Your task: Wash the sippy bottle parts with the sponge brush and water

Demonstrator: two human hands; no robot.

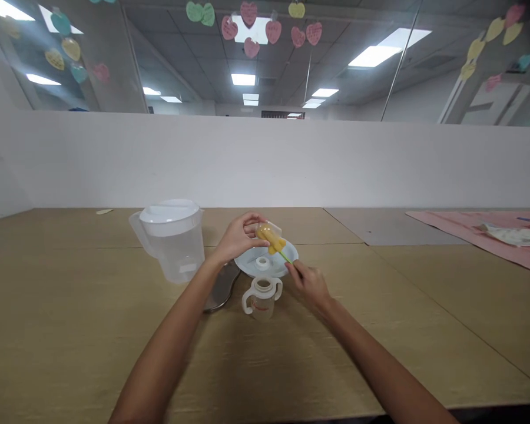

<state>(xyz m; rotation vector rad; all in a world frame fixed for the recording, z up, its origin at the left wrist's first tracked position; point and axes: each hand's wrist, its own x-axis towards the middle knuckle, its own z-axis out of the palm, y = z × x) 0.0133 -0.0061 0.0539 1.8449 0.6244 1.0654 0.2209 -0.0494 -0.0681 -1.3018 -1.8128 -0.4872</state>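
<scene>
My left hand (238, 235) holds a small clear cap-like part (265, 227) above a pale plate (251, 263). My right hand (309, 284) grips the green handle of a bottle brush (274, 240); its yellow sponge head pushes against the part in my left hand. A small ring-shaped white piece (262, 262) lies on the plate. In front of the plate stands an open clear baby bottle with two side handles (261, 296). A dark flat object (223, 287) lies under my left forearm, partly hidden.
A clear lidded plastic pitcher (171, 240) stands left of my hands on the wooden table (70, 330). A white partition wall (265, 159) closes the far edge. A pink cloth (481, 232) with items lies at far right.
</scene>
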